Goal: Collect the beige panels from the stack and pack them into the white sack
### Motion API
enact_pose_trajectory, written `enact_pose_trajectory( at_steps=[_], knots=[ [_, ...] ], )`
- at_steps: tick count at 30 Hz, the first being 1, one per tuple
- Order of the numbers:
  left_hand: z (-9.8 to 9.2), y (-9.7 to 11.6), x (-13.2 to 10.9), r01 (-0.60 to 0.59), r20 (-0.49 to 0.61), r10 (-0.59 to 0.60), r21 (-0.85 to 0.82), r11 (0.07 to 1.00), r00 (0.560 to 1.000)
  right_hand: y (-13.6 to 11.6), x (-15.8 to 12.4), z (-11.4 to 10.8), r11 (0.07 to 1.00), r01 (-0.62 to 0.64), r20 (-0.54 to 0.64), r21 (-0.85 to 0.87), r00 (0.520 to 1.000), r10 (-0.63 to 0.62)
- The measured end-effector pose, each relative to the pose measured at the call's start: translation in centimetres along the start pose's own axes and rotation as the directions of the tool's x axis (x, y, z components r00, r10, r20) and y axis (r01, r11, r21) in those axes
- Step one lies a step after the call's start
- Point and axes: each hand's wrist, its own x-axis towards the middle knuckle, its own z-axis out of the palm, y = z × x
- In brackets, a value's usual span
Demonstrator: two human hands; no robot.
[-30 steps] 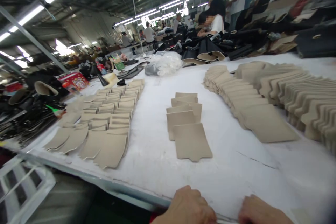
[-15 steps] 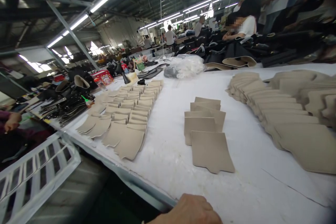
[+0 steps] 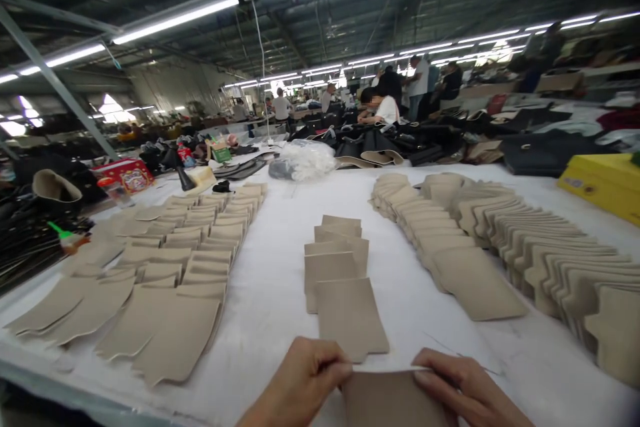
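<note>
Between my two hands is a beige-grey cut piece [image 3: 390,400], seen at the bottom of the head view and cut off by the frame's edge. My left hand [image 3: 307,380] pinches its upper left corner between thumb and fingers. At the upper right corner my right hand [image 3: 463,387] grips it the same way. Just beyond it, a short column of overlapping similar pieces [image 3: 350,317] lies on the white table [image 3: 270,320]. The held piece's far edge is close to the front piece of that column; whether they touch I cannot tell.
Rows of overlapping beige pieces [image 3: 175,333] lie at left, with more stacks [image 3: 480,280] at right. A yellow box [image 3: 605,183] stands at the far right. Clear plastic bags [image 3: 305,160] lie at the back. A green-tipped bottle [image 3: 67,237] is at left. A person [image 3: 387,109] sits beyond.
My view has swung right. The left hand, formerly near the table edge, now holds a beige piece with the right hand, which has come into view. The middle column looks unchanged.
</note>
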Motion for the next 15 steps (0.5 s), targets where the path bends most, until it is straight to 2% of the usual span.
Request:
enact_pose_trajectory(
  at_steps=[2, 4, 5, 10, 13, 15],
  knots=[
    [-0.9, 0.0, 1.6, 0.023, -0.16, -0.022, 0.005, 1.0, 0.987, -0.2, 1.5, -0.5, 0.997, 0.043, -0.03, 0.061, 0.999, -0.041],
    [-1.6, -0.9, 3.2, 0.054, -0.316, -0.032, 0.061, 0.997, 0.948, -0.4, 3.1, -0.9, 0.993, 0.077, -0.053, 0.091, 0.996, -0.072],
    [-1.8, -1.5, 3.8, 0.07, -0.36, -0.035, 0.084, 0.994, 0.932, -0.5, 3.9, -1.0, 0.992, 0.083, -0.054, 0.099, 0.996, -0.078],
    [-1.6, -4.5, 6.1, 0.128, -0.406, -0.068, 0.121, 0.984, 0.911, -0.7, 5.9, -1.6, 0.991, 0.072, -0.019, 0.109, 0.997, -0.07],
    [-1.2, -5.6, 7.0, 0.167, -0.437, -0.092, 0.137, 0.976, 0.895, -0.8, 5.5, -2.9, 0.997, 0.038, -0.003, 0.072, 0.999, -0.038],
    [-1.0, -6.4, 7.6, 0.185, -0.454, -0.1, 0.146, 0.972, 0.885, -1.2, 4.4, -4.3, 1.0, 0.018, -0.053, -0.003, 0.998, -0.018]
  ],
)
